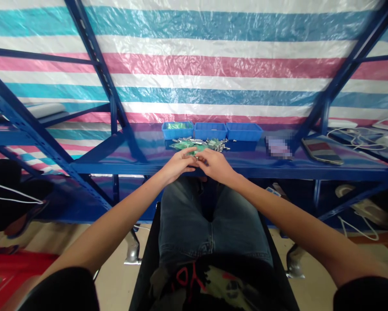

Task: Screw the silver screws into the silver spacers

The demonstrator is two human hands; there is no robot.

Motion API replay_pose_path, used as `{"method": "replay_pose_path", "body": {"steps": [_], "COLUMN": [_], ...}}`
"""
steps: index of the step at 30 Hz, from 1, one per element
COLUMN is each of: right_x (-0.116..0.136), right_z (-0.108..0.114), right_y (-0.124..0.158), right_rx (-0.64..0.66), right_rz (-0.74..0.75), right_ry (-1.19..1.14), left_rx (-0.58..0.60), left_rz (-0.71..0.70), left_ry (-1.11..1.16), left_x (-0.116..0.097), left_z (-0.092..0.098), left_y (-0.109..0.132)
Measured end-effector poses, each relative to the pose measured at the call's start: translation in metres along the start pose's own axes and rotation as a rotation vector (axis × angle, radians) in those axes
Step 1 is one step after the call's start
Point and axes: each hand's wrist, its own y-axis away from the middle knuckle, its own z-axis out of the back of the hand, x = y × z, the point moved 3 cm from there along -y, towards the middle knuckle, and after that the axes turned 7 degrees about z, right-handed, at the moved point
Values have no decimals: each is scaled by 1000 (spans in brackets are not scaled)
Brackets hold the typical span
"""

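Note:
My left hand (178, 165) and my right hand (216, 164) meet over the front edge of the blue shelf. Their fingertips pinch together around a small metallic-looking piece, too small to name. Just beyond the fingers lies a loose pile of small green pieces (187, 144), which look like circuit boards. Mixed in with them, mostly toward the right side, are small silvery metal parts (217, 145). My fingers cover the near part of the pile.
Behind the pile stand three blue bins; the left bin (168, 132) holds green pieces. A blurred item (278, 147) and a tablet-like device (322, 150) lie to the right, near white cables (355, 137). Blue uprights (116, 101) frame the shelf (142, 167). A person's dark cap (6, 185) is at left.

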Motion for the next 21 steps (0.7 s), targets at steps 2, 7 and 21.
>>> {"method": "replay_pose_path", "body": {"steps": [2, 7, 21], "right_x": [-7, -69, -128], "right_z": [10, 73, 53], "right_y": [-1, -25, -19], "right_rx": [-68, -351, -73], "right_rz": [7, -449, -569], "right_ry": [66, 286, 421], "left_rx": [-20, -16, -321], "left_rz": [14, 22, -484], "left_ry": [-1, -151, -727], "left_x": [-2, -6, -25], "left_z": [-1, -4, 13], "left_y": [2, 6, -1]}}
